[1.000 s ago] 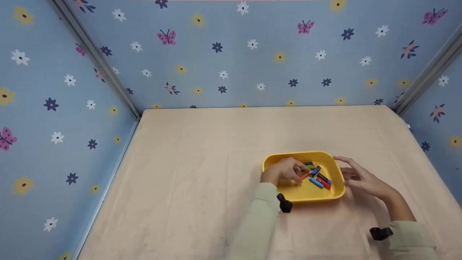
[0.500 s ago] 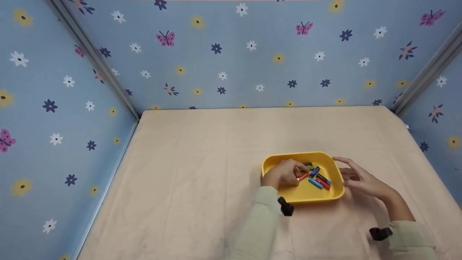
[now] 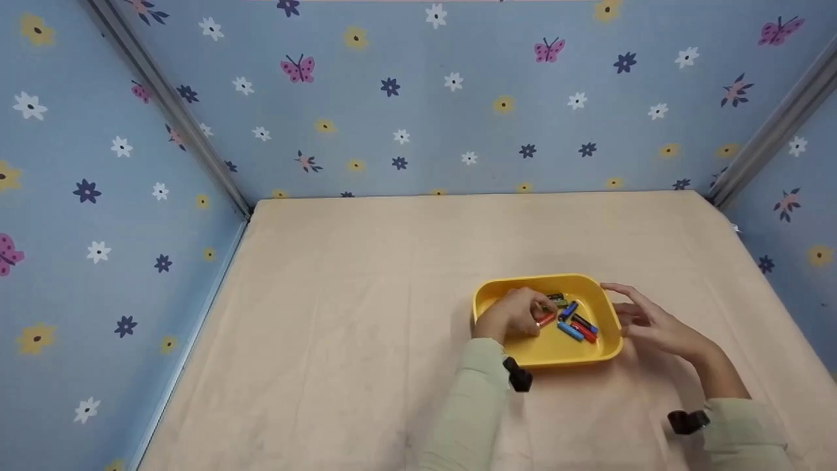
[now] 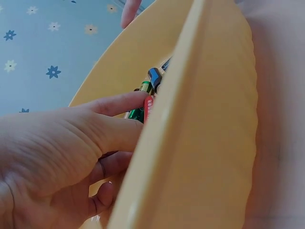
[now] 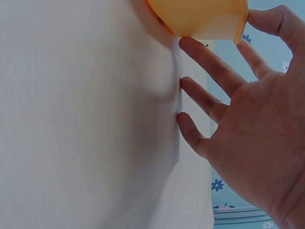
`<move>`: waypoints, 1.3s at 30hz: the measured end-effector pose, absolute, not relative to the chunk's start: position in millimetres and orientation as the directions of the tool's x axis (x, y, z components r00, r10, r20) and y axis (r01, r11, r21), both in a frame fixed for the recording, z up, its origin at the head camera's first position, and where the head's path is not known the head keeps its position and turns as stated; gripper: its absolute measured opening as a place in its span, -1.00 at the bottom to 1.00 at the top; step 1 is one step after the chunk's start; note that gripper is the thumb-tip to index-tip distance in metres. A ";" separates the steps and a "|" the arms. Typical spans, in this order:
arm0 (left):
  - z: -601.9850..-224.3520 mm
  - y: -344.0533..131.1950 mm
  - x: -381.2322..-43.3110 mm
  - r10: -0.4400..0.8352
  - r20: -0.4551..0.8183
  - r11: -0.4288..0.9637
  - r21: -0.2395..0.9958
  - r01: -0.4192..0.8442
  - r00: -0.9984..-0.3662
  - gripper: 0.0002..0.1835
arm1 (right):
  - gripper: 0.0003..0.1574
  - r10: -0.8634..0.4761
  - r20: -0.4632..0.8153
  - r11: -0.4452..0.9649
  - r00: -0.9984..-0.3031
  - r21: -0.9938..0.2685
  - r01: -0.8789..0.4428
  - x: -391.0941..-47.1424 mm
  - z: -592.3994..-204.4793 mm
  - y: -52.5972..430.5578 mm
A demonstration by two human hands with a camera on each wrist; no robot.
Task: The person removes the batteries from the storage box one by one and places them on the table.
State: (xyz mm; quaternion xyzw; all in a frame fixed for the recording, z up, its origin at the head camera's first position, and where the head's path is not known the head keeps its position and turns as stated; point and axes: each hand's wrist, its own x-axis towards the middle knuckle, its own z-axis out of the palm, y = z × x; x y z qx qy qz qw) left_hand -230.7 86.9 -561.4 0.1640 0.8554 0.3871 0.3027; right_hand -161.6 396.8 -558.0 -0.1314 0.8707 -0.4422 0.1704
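Observation:
A yellow tray (image 3: pixel 556 354) holds several small batteries in different colours. My left hand (image 3: pixel 515 313) reaches in over its left side, thumb and fingers pinching a red battery (image 3: pixel 545 320). In the left wrist view the tray wall hides part of these fingers, and a green battery (image 4: pixel 137 114) lies beside the red one. To the right in the tray are a light blue battery (image 3: pixel 571 331), another red battery (image 3: pixel 584 333) and a dark blue battery (image 3: pixel 568 311). My right hand (image 3: pixel 657 327), fingers spread and fairly straight, touches the tray's right side.
The tray stands on a beige cloth-covered table (image 3: pixel 340 314), right of the middle. Blue flowered panels (image 3: pixel 418 98) rise at the back and both sides, with metal posts in the corners. A black wrist camera (image 3: pixel 518 375) sits by the left cuff, another (image 3: pixel 688 422) by the right.
The left thumb and fingers have closed in on the red battery, which has shifted slightly left in the tray. The right hand stays at the tray's side.

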 end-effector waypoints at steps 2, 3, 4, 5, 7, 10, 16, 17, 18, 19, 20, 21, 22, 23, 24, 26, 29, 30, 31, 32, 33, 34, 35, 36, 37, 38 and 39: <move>-560.8 86.6 -231.0 0.511 -0.395 0.647 0.761 0.039 -0.763 -0.42 | 0.07 -0.385 -0.177 0.566 -0.906 -0.820 -0.080 -161.9 -558.6 396.8; -560.4 86.5 -230.9 0.512 -0.396 0.648 0.760 0.040 -0.763 -0.43 | 0.07 -0.386 -0.176 0.564 -0.905 -0.822 -0.080 -161.9 -558.8 396.9; -559.8 86.3 -231.1 0.512 -0.396 0.651 0.758 0.043 -0.762 -0.43 | 0.07 -0.386 -0.176 0.564 -0.906 -0.822 -0.081 -162.1 -558.9 396.8; -559.3 86.2 -231.2 0.512 -0.396 0.654 0.755 0.047 -0.763 -0.43 | 0.07 -0.387 -0.173 0.559 -0.906 -0.825 -0.081 -162.1 -559.2 396.9; -558.1 86.2 -231.3 0.511 -0.394 0.661 0.748 0.056 -0.764 -0.44 | 0.07 -0.385 -0.176 0.558 -0.906 -0.826 -0.077 -162.2 -559.4 397.0; -557.3 85.7 -231.7 0.519 -0.385 0.664 0.744 0.076 -0.763 -0.44 | 0.08 -0.380 -0.183 0.564 -0.907 -0.822 -0.071 -162.1 -559.3 396.4; -560.1 81.8 -236.3 0.573 -0.377 0.654 0.746 0.128 -0.728 -0.45 | 0.08 -0.384 -0.188 0.561 -0.904 -0.825 -0.067 -161.7 -559.8 394.4; -560.3 81.2 -237.2 0.583 -0.380 0.650 0.748 0.132 -0.718 -0.47 | 0.08 -0.386 -0.185 0.562 -0.904 -0.824 -0.072 -161.7 -559.7 394.2; -560.2 80.5 -237.8 0.591 -0.386 0.647 0.751 0.131 -0.709 -0.49 | 0.07 -0.387 -0.182 0.564 -0.904 -0.822 -0.076 -161.8 -559.7 394.3; -559.7 80.1 -238.3 0.597 -0.389 0.646 0.752 0.132 -0.701 -0.50 | 0.06 -0.384 -0.181 0.568 -0.905 -0.819 -0.077 -162.0 -559.8 394.5; -559.1 79.9 -238.6 0.602 -0.393 0.645 0.753 0.133 -0.695 -0.51 | 0.05 -0.389 -0.173 0.568 -0.905 -0.818 -0.087 -162.2 -559.8 394.8; -558.5 79.9 -238.8 0.604 -0.396 0.646 0.752 0.134 -0.691 -0.51 | 0.05 -0.390 -0.169 0.568 -0.905 -0.818 -0.092 -162.4 -559.9 395.1; -557.6 80.1 -238.7 0.602 -0.405 0.651 0.748 0.130 -0.688 -0.50 | 0.04 -0.388 -0.169 0.571 -0.906 -0.816 -0.092 -162.5 -560.0 395.4; -556.7 80.4 -238.5 0.599 -0.412 0.660 0.739 0.132 -0.686 -0.48 | 0.04 -0.387 -0.169 0.569 -0.907 -0.817 -0.091 -162.6 -560.0 395.5; -555.5 80.8 -238.1 0.599 -0.419 0.668 0.731 0.138 -0.682 -0.44 | 0.04 -0.386 -0.171 0.567 -0.906 -0.819 -0.087 -162.7 -560.3 395.8; -553.0 81.6 -237.7 0.610 -0.429 0.682 0.713 0.165 -0.666 -0.38 | 0.05 -0.392 -0.172 0.557 -0.904 -0.826 -0.085 -163.2 -560.1 396.2; -549.2 82.0 -237.7 0.621 -0.459 0.702 0.687 0.190 -0.635 -0.29 | 0.05 -0.396 -0.176 0.548 -0.901 -0.833 -0.078 -163.7 -559.7 396.3; -548.3 82.0 -238.0 0.628 -0.465 0.703 0.682 0.199 -0.624 -0.27 | 0.05 -0.395 -0.180 0.553 -0.901 -0.830 -0.076 -163.8 -559.6 396.5; -547.8 82.1 -238.4 0.632 -0.469 0.706 0.677 0.209 -0.617 -0.25 | 0.05 -0.394 -0.181 0.555 -0.901 -0.828 -0.076 -163.8 -559.5 396.6; -547.4 82.1 -238.7 0.633 -0.474 0.709 0.672 0.214 -0.612 -0.23 | 0.05 -0.392 -0.182 0.559 -0.902 -0.826 -0.076 -163.8 -559.2 396.7; -547.1 81.9 -239.0 0.634 -0.476 0.711 0.669 0.217 -0.610 -0.22 | 0.05 -0.391 -0.182 0.562 -0.902 -0.824 -0.078 -163.9 -559.1 396.8; -547.5 81.9 -239.3 0.638 -0.472 0.711 0.665 0.230 -0.609 -0.22 | 0.06 -0.389 -0.184 0.564 -0.903 -0.823 -0.075 -163.8 -558.9 397.0; -548.1 81.9 -239.4 0.643 -0.465 0.709 0.662 0.244 -0.609 -0.23 | 0.06 -0.387 -0.187 0.565 -0.903 -0.822 -0.072 -163.8 -558.9 397.0; -548.5 81.7 -239.4 0.651 -0.455 0.706 0.656 0.265 -0.608 -0.25 | 0.07 -0.385 -0.189 0.566 -0.903 -0.822 -0.070 -163.6 -559.0 397.1; -549.1 81.6 -239.4 0.656 -0.448 0.705 0.651 0.280 -0.608 -0.28 | 0.07 -0.385 -0.189 0.563 -0.903 -0.824 -0.068 -163.5 -559.2 397.3; -549.7 81.4 -239.3 0.660 -0.442 0.702 0.651 0.289 -0.608 -0.30 | 0.07 -0.383 -0.190 0.565 -0.904 -0.822 -0.067 -163.3 -559.6 397.4; -550.5 81.1 -239.2 0.662 -0.437 0.700 0.650 0.295 -0.609 -0.31 | 0.08 -0.387 -0.187 0.564 -0.903 -0.822 -0.071 -163.1 -560.0 397.6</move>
